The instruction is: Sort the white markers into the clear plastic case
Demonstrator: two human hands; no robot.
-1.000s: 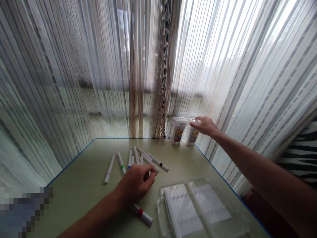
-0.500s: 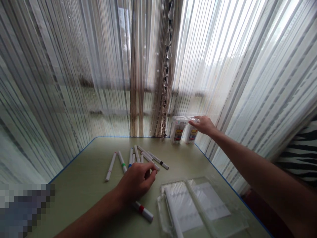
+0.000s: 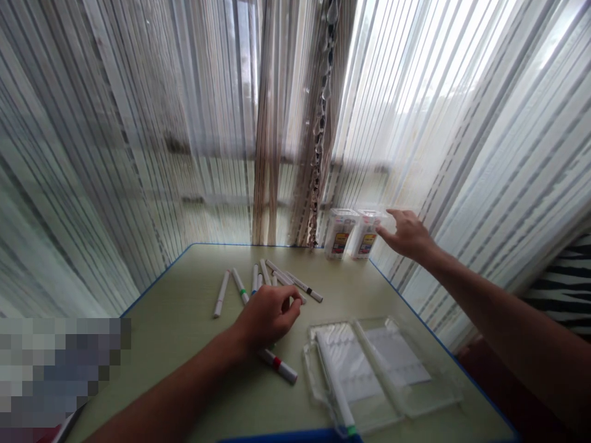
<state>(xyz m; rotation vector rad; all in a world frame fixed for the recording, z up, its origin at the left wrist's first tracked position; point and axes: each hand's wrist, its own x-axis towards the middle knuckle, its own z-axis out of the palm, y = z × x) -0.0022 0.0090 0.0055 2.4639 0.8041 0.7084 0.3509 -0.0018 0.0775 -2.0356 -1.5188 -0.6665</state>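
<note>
My left hand [image 3: 270, 315] rests on the green table [image 3: 184, 320] with its fingers curled over white markers [image 3: 258, 283] that lie in a loose row. A marker with a red band [image 3: 280, 366] sticks out from under my wrist. My right hand [image 3: 406, 235] hovers at the far right corner, fingers apart, just right of two clear plastic boxes [image 3: 353, 232] with coloured labels; it holds nothing. An open clear plastic case [image 3: 383, 369] lies near the front right, with a green-tipped marker [image 3: 339, 400] on its left half.
Sheer striped curtains [image 3: 184, 123] hang close behind and to both sides of the table. A bead string [image 3: 321, 123] hangs at the middle back. A zebra-patterned fabric [image 3: 563, 277] shows at the right edge. A blurred patch covers the lower left.
My right hand has come off the top of the right box and now hovers beside it. The view has shifted left, showing more of the case. My left hand stays on the markers.
</note>
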